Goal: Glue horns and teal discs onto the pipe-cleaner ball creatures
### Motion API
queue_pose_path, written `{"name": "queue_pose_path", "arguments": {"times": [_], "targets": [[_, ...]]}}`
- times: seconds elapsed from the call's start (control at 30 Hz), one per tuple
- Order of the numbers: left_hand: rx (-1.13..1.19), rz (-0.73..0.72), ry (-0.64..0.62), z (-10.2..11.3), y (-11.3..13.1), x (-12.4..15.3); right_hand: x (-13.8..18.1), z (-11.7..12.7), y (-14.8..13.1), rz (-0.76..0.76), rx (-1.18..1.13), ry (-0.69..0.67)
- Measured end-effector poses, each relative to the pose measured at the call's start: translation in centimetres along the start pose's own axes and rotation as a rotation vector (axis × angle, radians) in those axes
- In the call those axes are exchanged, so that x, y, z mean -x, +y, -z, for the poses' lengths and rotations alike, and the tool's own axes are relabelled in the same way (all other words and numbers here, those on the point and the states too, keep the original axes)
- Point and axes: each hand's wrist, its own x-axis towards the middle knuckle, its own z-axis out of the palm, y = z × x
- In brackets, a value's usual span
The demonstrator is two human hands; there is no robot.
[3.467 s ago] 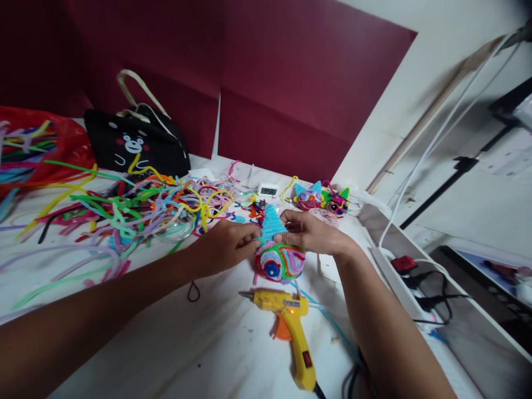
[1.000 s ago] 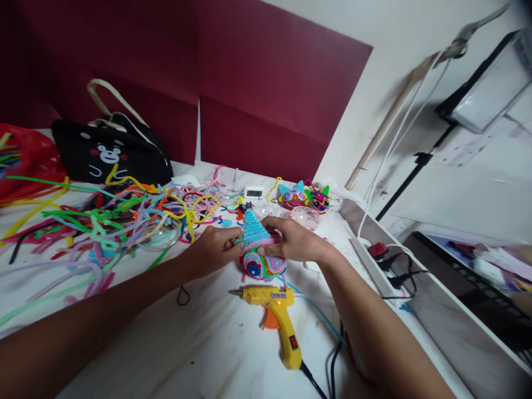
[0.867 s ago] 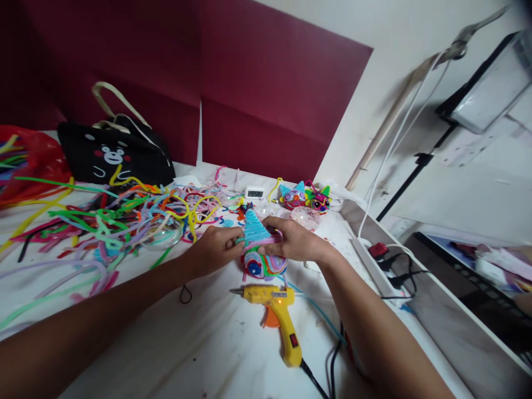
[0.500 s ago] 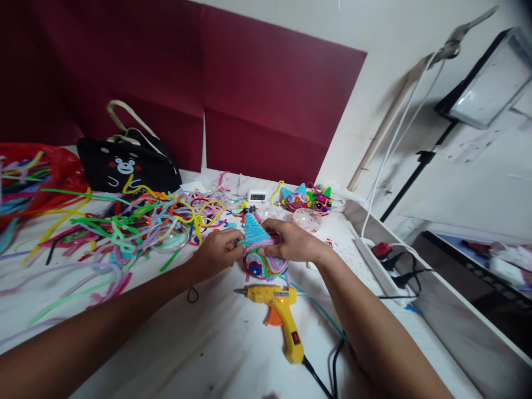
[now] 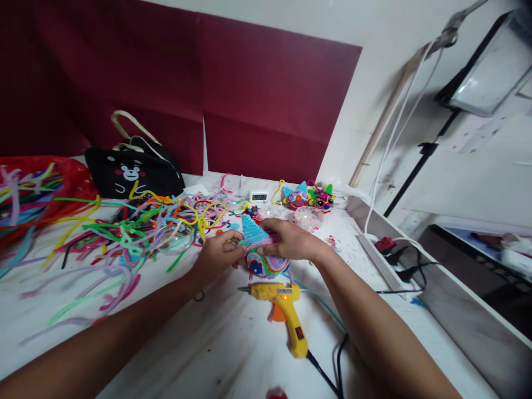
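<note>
Both hands meet at the middle of the white table [image 5: 216, 349]. My left hand [image 5: 218, 256] pinches the left edge of a light blue pipe-cleaner cone [image 5: 252, 231]. My right hand [image 5: 290, 240] grips the cone's right side, fingers closed. The cone rests on top of a multicoloured pipe-cleaner ball [image 5: 266, 264] with a blue eye spiral. A yellow hot glue gun [image 5: 285, 310] lies just in front of the ball, its light glowing orange.
A heap of loose coloured pipe cleaners [image 5: 124, 230] covers the left. A black bear-face bag [image 5: 133, 172] and a red bag [image 5: 37, 185] stand behind it. Two finished figures [image 5: 310, 197], a clear ball [image 5: 308, 218] and a small clock [image 5: 259, 196] sit at the back. A power strip [image 5: 386, 263] lies right.
The camera view has drifted, shifting the scene slightly. Both hands stay on the blue cone atop the ball; the left hand's fingers shifted a little along its edge.
</note>
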Motion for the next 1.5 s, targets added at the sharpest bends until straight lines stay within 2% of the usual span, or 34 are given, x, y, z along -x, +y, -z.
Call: {"name": "queue_pose_path", "arguments": {"times": [0.23,0.4,0.6,0.77,0.87,1.03,1.13,1.33,1.5], "targets": [[0.054,0.027,-0.017,-0.1,0.1,0.2,0.1,0.4,-0.4,-0.005,0.017,-0.022],[0.026,0.013,-0.012,-0.1,0.0,0.1,0.5,2.0,0.0,0.002,-0.015,-0.039],[-0.023,0.012,0.01,-0.2,0.4,0.0,2.0,5.1,2.0,0.084,-0.248,0.183],[-0.073,0.004,-0.006,0.0,0.5,-0.1,2.9,6.2,2.5,0.1,-0.232,0.248],[-0.077,0.007,-0.01,0.1,0.2,-0.1,2.8,6.0,2.4,0.108,-0.182,0.208],[-0.079,0.007,-0.014,0.2,-0.6,-0.2,2.0,4.7,2.0,0.031,0.045,0.035],[-0.088,-0.005,-0.005,0.2,-0.4,-0.1,1.5,3.7,1.6,0.002,0.078,-0.034],[-0.054,-0.002,0.002,0.0,0.4,0.3,1.1,2.6,1.4,0.005,0.072,-0.05],[-0.032,-0.011,-0.007,0.1,-0.1,0.2,1.0,2.3,1.3,0.009,0.061,-0.032]]}}
